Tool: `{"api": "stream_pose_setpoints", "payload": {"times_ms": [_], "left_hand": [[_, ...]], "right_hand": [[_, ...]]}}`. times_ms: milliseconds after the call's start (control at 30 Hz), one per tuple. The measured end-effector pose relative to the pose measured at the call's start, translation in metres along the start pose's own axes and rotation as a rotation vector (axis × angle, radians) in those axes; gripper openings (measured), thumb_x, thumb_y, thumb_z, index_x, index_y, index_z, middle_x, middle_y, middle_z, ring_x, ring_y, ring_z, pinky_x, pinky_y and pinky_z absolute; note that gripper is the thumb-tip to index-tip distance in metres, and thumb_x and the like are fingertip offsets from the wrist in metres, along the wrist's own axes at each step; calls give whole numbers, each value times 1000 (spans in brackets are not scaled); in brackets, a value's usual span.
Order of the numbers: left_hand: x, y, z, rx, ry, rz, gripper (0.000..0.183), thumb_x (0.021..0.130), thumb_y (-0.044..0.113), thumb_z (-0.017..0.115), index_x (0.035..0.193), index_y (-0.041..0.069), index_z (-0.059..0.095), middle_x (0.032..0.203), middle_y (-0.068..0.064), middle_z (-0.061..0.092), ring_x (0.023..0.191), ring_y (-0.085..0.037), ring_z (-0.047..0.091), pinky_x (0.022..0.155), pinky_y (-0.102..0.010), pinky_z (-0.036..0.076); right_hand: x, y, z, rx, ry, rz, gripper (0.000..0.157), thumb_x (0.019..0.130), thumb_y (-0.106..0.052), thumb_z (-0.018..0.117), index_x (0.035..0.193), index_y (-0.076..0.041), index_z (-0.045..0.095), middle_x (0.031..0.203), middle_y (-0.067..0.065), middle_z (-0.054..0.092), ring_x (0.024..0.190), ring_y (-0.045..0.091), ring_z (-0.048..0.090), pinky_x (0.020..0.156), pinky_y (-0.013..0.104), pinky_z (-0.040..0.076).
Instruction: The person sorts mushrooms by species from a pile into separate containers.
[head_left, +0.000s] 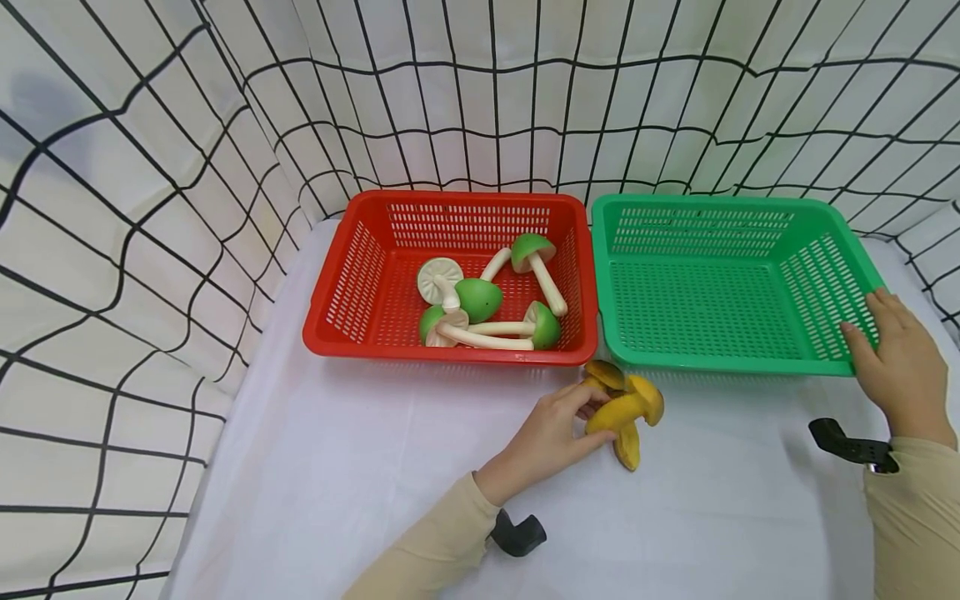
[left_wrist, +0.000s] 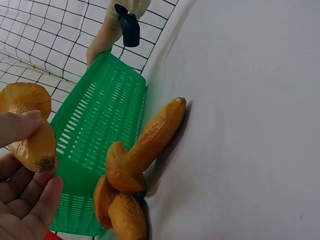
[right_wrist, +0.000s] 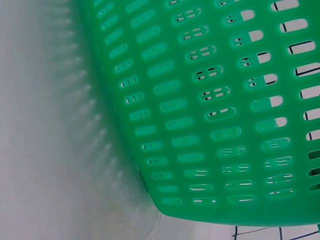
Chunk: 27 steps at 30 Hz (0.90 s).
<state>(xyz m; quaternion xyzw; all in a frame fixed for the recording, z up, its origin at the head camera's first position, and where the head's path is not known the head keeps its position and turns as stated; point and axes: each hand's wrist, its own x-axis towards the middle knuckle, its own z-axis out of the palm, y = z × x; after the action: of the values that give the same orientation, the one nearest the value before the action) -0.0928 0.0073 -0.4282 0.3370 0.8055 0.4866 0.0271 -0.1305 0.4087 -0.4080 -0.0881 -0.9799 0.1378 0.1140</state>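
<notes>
My left hand point(head_left: 551, 425) pinches a yellow mushroom point(head_left: 619, 412) between thumb and fingers, just in front of the baskets. In the left wrist view, this held mushroom point(left_wrist: 35, 145) shows a wide cap and a short stem with a dark end. Close under it, two more yellow mushrooms lie on the white cloth; one has a long stem point(left_wrist: 159, 129), the other a short stem point(left_wrist: 127, 215). Far right, my right hand point(head_left: 907, 367) grips the near right corner of the green basket point(head_left: 720, 364), thumb over the inside. The right wrist view shows only the basket's slotted wall point(right_wrist: 210, 120).
Left of the green basket, side by side, stands a red basket point(head_left: 442, 353) with several green-capped mushrooms point(head_left: 480, 300) in it. Black wire mesh point(head_left: 525, 100) backed by white cloth rises behind and at both sides. White cloth point(head_left: 360, 467) covers the table.
</notes>
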Motion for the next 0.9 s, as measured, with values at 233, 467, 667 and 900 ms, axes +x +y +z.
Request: {"api": "stream_pose_setpoints", "payload": {"times_ms": [233,467,667,900], "left_hand": [[7,7,-10,14,39,7,33,81,9,75,108,0,58,100,-7,62,87,-14,59,79,-15,48],[16,12,-18,12,65,9,34,81,12,75,109,1,61,100,-6,65,88,-15,60,79,-17,48],[29,14,-23,-3,85,28,34,80,10,75,108,-1,61,99,-8,65,86,-15,61,76,-22,52],[50,20,-32,-33,71,-10,32,82,10,74,109,-3,61,98,-10,65,85,-15,62,75,-15,50]], "right_hand": [[1,1,0,-4,-4,0,62,102,-34,27,145,9,18,152,24,16,142,35,10,114,47,9],[1,1,-1,-3,-1,-7,61,102,-33,28,145,9,19,152,25,17,141,35,11,114,47,9],[1,1,-1,2,0,-6,61,102,-33,28,145,9,18,152,24,16,141,36,11,114,47,10],[1,2,0,11,-10,-3,60,102,-32,29,146,8,17,152,24,15,142,35,10,114,47,9]]}}
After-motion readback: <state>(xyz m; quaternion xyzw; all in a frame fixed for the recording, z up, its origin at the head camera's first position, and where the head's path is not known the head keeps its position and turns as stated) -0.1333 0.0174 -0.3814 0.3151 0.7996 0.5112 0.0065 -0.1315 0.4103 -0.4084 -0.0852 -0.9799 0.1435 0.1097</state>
